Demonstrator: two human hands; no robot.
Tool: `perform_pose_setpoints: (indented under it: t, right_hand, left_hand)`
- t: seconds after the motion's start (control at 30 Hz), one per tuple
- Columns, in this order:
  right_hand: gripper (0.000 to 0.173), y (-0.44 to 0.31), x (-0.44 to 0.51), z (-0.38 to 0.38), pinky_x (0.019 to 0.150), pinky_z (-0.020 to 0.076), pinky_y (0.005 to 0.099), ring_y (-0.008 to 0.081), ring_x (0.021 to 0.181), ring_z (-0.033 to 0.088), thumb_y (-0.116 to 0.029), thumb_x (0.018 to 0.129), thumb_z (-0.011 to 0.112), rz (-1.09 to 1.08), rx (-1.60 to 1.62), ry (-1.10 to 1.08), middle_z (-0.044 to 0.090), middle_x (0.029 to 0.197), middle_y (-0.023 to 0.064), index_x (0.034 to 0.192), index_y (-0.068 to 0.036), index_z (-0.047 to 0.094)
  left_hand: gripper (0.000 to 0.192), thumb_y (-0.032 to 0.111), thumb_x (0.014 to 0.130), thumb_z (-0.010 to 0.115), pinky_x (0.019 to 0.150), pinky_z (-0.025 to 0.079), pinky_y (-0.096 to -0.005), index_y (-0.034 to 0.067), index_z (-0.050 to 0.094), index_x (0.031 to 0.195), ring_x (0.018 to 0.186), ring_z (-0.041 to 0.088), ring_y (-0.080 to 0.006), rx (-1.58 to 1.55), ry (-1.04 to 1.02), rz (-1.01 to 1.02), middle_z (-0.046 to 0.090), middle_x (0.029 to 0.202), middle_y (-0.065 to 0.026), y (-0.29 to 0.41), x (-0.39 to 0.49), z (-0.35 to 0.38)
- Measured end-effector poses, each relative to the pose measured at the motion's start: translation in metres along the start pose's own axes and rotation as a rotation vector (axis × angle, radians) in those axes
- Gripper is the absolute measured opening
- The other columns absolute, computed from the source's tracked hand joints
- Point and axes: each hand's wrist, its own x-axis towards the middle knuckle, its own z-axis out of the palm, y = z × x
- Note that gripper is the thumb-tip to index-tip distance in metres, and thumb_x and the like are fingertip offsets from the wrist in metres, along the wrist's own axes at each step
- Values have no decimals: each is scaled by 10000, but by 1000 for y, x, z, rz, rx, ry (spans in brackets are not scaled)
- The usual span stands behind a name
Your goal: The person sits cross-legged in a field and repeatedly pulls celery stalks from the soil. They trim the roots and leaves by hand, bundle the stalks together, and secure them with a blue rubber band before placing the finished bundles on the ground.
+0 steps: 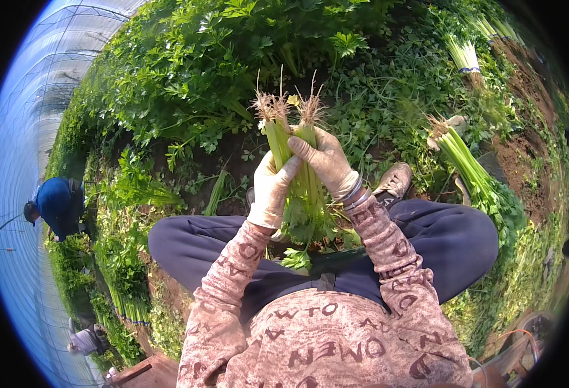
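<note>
Several celery plants [278, 140] with green stalks are held upside down in front of me, their roots up and their leaves hanging between my knees. My left hand [272, 186], in a pale, soiled glove, grips the stalks from the left. Closed around the stalks on the right is my right hand [327, 157], gloved too, with metal-coloured bands at the wrist. Both hands are close together, the thumbs over the stalks. To the right, a pile of celery [466, 157] lies with its roots towards the growing plants.
Dense standing celery [178, 72] fills the ground ahead. A tied celery bunch [465, 56] lies at the upper right. More bunches [131, 310] lie at the lower left. At the left, a person in blue [59, 203] bends over; another person [85, 339] is lower down. A wooden frame [146, 373] stands behind.
</note>
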Motion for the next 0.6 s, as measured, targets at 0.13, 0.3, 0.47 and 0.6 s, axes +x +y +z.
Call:
perform_pose_setpoints:
  t: [0.13,0.3,0.47,0.6]
  right_hand:
    - [356,4,-1,-1,786,512,263,78,865,584,-300,941,709,-75,-27,-69,668,952,9,1134,-8,640]
    - [313,6,-2,-3,765,516,236,68,821,598,-232,929,730,3,137,-3,683,962,1,1137,-10,654]
    - [357,2,-1,-9,804,517,256,93,894,620,-297,956,694,28,224,1,691,1011,24,1155,-3,656]
    - [474,-2,-1,-17,858,526,279,118,954,641,-378,948,687,63,217,-102,700,1034,48,1223,4,633]
  left_hand:
    - [253,132,939,699,712,529,-241,23,627,1155,810,645,-91,-34,52,47,690,983,-18,-3,10,-5]
    - [293,117,979,629,887,504,-268,4,601,1248,973,618,-99,34,-68,-47,665,1106,-36,3,6,-10]
    - [389,264,1013,579,885,497,-297,5,560,1303,999,607,-126,220,-235,-34,640,1153,-55,19,3,-12]
    - [459,294,1031,536,969,466,-315,-1,493,1379,1107,569,-145,230,-408,-184,593,1252,-80,28,9,-17]
